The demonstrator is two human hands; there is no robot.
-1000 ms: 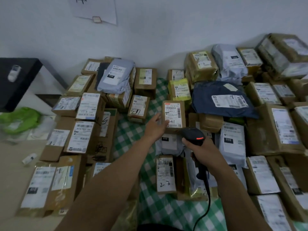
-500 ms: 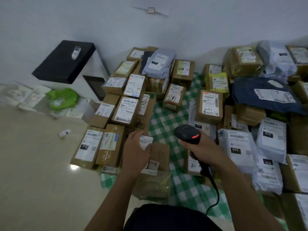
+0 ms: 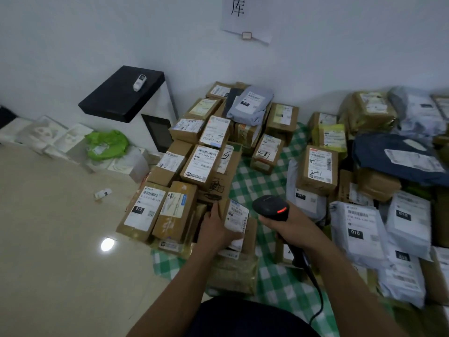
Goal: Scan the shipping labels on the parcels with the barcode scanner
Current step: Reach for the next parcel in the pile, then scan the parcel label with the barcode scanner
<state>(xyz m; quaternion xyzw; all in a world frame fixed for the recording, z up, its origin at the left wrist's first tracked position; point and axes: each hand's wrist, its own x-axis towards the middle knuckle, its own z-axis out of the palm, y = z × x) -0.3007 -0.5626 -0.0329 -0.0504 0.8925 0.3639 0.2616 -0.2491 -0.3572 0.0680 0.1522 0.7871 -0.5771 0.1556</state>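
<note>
Several cardboard parcels and grey mailer bags with white shipping labels lie on a green checked cloth (image 3: 257, 181). My left hand (image 3: 215, 229) grips a small brown parcel (image 3: 237, 216) near the cloth's front left and tilts its label up. My right hand (image 3: 289, 224) holds the black barcode scanner (image 3: 271, 207) just right of that parcel, its red light lit and its cable (image 3: 315, 295) hanging down. A box marked 2-41 (image 3: 318, 166) stands behind the scanner.
A black-topped white stand (image 3: 124, 93) with a small white device on it is at the back left. A green bag (image 3: 107, 144) and white boxes lie by the wall. Beige tiled floor (image 3: 60, 239) spreads left. A paper sign (image 3: 243, 15) hangs on the wall.
My left hand left the 2-41 box, moved down and left, and took hold of a small parcel by the left stack. The scanner followed it. The view swung left.
</note>
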